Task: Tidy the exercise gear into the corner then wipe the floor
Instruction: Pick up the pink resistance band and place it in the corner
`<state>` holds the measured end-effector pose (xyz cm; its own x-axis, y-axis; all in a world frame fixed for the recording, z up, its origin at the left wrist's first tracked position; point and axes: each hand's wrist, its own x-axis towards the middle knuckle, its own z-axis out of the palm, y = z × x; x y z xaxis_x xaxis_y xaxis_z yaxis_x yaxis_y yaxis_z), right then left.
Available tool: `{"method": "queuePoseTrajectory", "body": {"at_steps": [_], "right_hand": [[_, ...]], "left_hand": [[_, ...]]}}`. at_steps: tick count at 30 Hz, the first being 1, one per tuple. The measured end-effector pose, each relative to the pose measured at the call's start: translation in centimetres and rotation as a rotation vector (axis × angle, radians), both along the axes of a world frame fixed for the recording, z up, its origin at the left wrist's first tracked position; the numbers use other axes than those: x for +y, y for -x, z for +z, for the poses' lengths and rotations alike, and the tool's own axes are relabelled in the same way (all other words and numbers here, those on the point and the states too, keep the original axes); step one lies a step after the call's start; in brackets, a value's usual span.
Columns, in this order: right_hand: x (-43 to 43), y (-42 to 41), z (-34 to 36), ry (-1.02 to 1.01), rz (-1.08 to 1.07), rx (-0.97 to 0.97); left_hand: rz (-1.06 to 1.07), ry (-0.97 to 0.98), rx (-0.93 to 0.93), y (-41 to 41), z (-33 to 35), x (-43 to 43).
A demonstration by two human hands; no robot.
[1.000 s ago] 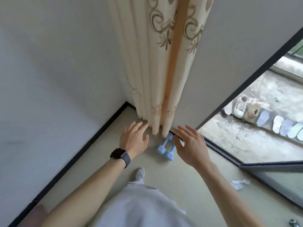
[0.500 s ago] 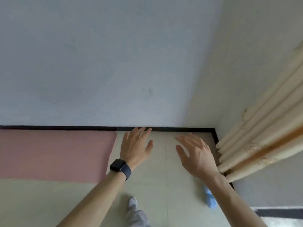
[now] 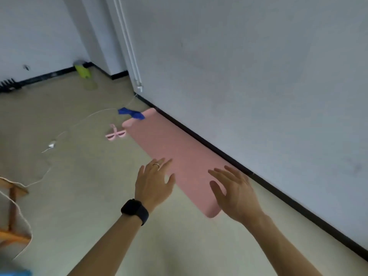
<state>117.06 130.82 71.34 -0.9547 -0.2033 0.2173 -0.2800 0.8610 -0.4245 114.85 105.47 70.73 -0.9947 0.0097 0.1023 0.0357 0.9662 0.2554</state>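
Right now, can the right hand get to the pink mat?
Probably yes. The right hand is open over the near end of the pink mat, with nothing between them. How far down it must reach is hard to tell.

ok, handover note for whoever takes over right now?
Left hand: open, empty, above the mat, near end.
Right hand: same.
Mat: unrolled flat along the wall.
Pink stretch band: on the floor beside the mat's far end.
Blue cloth: at that far end.
Done: nothing that shows here.
Left: mat and band to the corner, then wipe the floor.
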Motion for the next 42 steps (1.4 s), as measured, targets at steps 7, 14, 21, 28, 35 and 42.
{"method": "queuePoseTrajectory", "body": {"at_steps": [7,14,21,28,35,42], "right_hand": [[-20.7,7.4,-0.2,0.013,0.182,0.005],[-34.6,15.2,0.8,-0.003,0.3,-0.002],[-46.8,27.9,-0.6,-0.015,0.361,0.044],[-59.2,42.0,-0.5,0.014,0.414,0.039],[-70.2,53.7,-2.2,-0.018,0.454,0.02],[-82.9,65.2,-5.2,-0.044,0.423,-0.013]], "left_hand": [[0.233,0.015,-0.001,2.3,1.4,-22.0],[0.375,-0.012,-0.003,6.2,1.9,-35.4],[0.424,0.018,0.027,16.8,1.6,-47.2],[0.529,0.037,0.032,28.5,2.2,-58.9],[0.565,0.016,-0.012,39.3,0.2,-69.5],[0.511,0.027,-0.08,52.2,-3.3,-83.2]]}}
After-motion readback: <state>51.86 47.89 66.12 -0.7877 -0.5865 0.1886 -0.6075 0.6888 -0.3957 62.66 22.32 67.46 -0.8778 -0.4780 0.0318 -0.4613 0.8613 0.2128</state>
